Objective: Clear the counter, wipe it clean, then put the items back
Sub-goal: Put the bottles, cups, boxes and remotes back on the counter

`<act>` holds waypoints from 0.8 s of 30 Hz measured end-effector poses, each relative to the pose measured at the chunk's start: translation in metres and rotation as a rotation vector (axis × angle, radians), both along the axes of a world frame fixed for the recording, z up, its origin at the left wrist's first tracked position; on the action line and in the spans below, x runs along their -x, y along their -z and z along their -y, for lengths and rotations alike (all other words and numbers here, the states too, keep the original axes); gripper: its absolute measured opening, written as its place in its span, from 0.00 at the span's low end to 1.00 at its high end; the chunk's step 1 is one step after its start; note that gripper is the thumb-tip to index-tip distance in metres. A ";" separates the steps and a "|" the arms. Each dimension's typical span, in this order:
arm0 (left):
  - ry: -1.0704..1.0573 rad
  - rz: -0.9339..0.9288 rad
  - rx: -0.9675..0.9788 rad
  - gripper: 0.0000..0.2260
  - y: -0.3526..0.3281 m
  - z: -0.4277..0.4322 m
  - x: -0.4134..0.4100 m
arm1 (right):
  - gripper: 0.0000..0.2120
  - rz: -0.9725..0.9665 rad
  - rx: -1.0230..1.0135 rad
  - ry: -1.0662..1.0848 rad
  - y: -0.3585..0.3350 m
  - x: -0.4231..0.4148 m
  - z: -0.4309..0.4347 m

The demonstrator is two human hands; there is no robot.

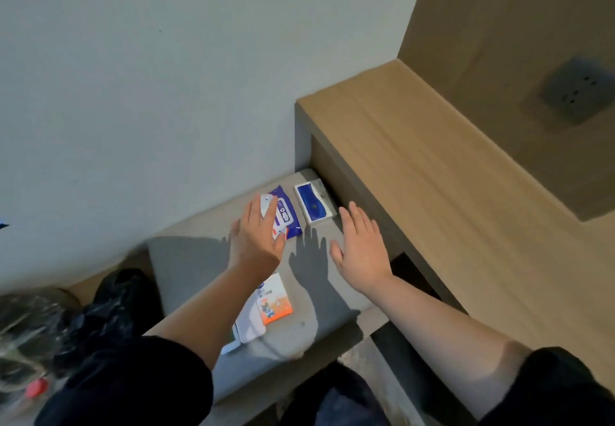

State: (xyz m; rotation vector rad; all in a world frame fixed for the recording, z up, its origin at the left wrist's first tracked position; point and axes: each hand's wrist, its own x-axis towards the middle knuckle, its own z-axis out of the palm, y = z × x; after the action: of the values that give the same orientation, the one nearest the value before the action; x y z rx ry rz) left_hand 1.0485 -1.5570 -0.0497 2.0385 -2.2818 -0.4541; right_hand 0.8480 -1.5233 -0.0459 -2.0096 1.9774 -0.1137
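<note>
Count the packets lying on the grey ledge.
3: a blue wet-wipe pack partly behind the left hand, a blue-and-white pack right of it, an orange-and-white pack nearer. White items beside it, partly hidden, may be more.

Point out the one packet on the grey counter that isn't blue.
The orange-and-white packet nearest the camera; the wipes pack and tissue pack beyond are blue.

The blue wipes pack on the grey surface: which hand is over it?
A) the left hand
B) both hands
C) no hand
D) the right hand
A: the left hand lies with straight fingers over the blue wipes pack, and the right hand is apart from it, off to its right.
</note>
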 end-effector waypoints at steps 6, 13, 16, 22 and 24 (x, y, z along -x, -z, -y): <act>-0.478 -0.479 -0.260 0.31 0.109 0.091 0.003 | 0.30 0.172 -0.152 0.211 0.117 -0.021 0.109; -0.849 -0.764 -0.438 0.24 0.243 0.153 0.008 | 0.26 0.253 -0.327 0.468 0.236 -0.019 0.209; -1.002 -0.780 -0.440 0.26 0.281 0.166 0.005 | 0.31 0.327 -0.399 0.582 0.276 -0.017 0.223; -1.055 -0.699 -0.464 0.16 0.303 0.168 0.004 | 0.36 0.267 -0.362 0.655 0.310 -0.015 0.226; -1.033 -0.669 -0.474 0.17 0.299 0.167 0.007 | 0.35 0.272 -0.332 0.657 0.310 -0.017 0.225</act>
State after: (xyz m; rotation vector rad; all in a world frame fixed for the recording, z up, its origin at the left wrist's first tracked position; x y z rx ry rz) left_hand 1.0417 -1.7236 -0.3491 2.3659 -0.6428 -1.3375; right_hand 0.8649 -1.7486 -0.3564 -1.0334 2.2118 -0.1802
